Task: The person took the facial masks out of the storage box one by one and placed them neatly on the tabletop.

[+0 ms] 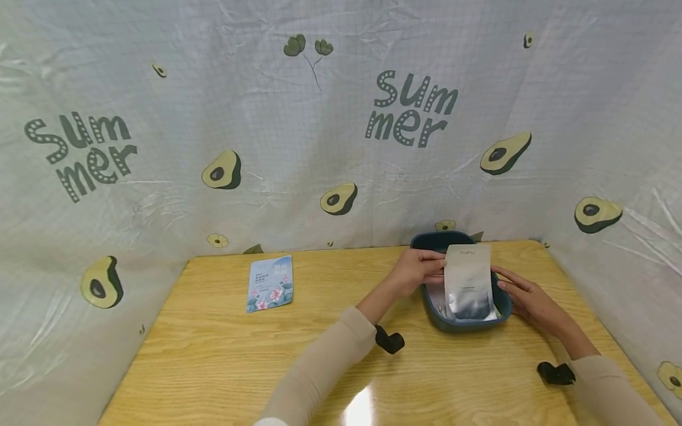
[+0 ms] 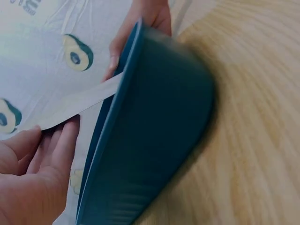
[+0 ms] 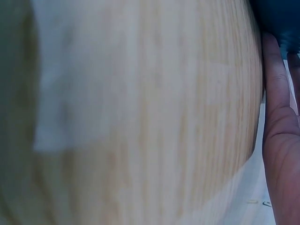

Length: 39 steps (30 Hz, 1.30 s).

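A silver-and-white sachet [image 1: 467,283] leans over a dark blue plastic basin [image 1: 465,326], its lower end inside. My left hand [image 1: 414,271] pinches the sachet's left edge between thumb and fingers; in the left wrist view that hand [image 2: 40,173] holds the pale strip of the sachet edge-on above the rim. On the basin's right side my right hand [image 1: 533,300] grips the rim, and the right wrist view shows the same hand [image 3: 281,108] against the blue outer wall. Other packets inside the basin are mostly hidden beneath the sachet.
A light blue sachet with pink flowers [image 1: 270,284] lies on the wooden table [image 1: 213,367] to the left. Behind and beside the table hangs a white curtain [image 1: 277,130] printed with avocados. The basin stands near the table's back edge.
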Each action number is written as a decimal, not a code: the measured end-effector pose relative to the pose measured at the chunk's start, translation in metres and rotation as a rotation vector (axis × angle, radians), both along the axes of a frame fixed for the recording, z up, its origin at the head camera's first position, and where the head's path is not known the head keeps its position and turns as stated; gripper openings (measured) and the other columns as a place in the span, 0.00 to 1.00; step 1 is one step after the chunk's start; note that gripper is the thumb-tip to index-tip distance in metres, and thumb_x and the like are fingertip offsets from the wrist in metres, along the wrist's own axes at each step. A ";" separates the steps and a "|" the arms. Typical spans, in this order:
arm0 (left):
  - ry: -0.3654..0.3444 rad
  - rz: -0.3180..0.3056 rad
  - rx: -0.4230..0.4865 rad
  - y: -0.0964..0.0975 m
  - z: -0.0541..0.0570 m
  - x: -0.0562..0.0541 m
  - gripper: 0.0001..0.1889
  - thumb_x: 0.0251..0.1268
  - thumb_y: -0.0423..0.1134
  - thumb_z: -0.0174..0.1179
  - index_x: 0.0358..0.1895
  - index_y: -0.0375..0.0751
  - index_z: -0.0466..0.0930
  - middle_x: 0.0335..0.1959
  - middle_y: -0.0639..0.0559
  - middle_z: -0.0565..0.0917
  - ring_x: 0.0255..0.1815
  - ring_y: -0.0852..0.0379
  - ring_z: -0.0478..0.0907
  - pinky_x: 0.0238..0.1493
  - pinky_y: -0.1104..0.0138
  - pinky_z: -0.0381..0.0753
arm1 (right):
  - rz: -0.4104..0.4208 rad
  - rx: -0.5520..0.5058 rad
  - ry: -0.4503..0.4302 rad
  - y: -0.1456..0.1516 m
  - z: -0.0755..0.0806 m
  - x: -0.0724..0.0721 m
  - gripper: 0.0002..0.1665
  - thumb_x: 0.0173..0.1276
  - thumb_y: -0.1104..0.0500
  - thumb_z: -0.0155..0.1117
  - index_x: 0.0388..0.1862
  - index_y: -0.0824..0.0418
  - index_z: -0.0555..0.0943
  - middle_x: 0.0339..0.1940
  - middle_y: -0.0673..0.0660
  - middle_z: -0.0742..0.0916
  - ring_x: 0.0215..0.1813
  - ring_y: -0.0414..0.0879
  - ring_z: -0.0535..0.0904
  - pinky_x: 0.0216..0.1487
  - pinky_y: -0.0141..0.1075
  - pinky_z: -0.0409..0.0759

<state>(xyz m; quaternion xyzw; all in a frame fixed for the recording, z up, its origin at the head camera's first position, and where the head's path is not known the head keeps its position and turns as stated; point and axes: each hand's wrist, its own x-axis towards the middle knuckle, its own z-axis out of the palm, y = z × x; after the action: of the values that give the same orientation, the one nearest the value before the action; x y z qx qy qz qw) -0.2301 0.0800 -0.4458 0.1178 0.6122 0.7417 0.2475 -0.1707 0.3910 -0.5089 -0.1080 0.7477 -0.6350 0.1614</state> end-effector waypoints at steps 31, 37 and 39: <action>0.068 0.259 0.031 0.014 0.006 0.021 0.07 0.66 0.27 0.67 0.44 0.34 0.90 0.36 0.45 0.91 0.34 0.56 0.88 0.45 0.55 0.89 | 0.029 -0.075 0.032 0.002 0.003 -0.001 0.32 0.87 0.57 0.40 0.85 0.52 0.50 0.65 0.27 0.70 0.63 0.25 0.74 0.56 0.27 0.82; 0.084 0.257 0.133 -0.004 0.017 0.012 0.09 0.66 0.26 0.66 0.48 0.28 0.88 0.40 0.38 0.90 0.31 0.59 0.87 0.41 0.63 0.90 | -0.007 -0.045 0.010 0.000 0.004 0.001 0.31 0.87 0.55 0.42 0.84 0.53 0.53 0.70 0.35 0.68 0.62 0.27 0.76 0.54 0.31 0.84; 0.084 0.254 0.158 -0.012 0.021 0.007 0.10 0.67 0.26 0.65 0.50 0.27 0.87 0.41 0.37 0.89 0.31 0.60 0.87 0.42 0.63 0.90 | -0.014 -0.016 0.003 -0.002 0.003 0.002 0.32 0.87 0.54 0.43 0.84 0.53 0.53 0.75 0.43 0.64 0.62 0.27 0.75 0.54 0.32 0.85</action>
<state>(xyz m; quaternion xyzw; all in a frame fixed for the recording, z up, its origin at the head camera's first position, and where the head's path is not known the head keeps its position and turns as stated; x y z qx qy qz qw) -0.2229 0.0678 -0.4249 0.0895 0.5718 0.8072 0.1158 -0.1690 0.3894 -0.5061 -0.1049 0.7435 -0.6420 0.1552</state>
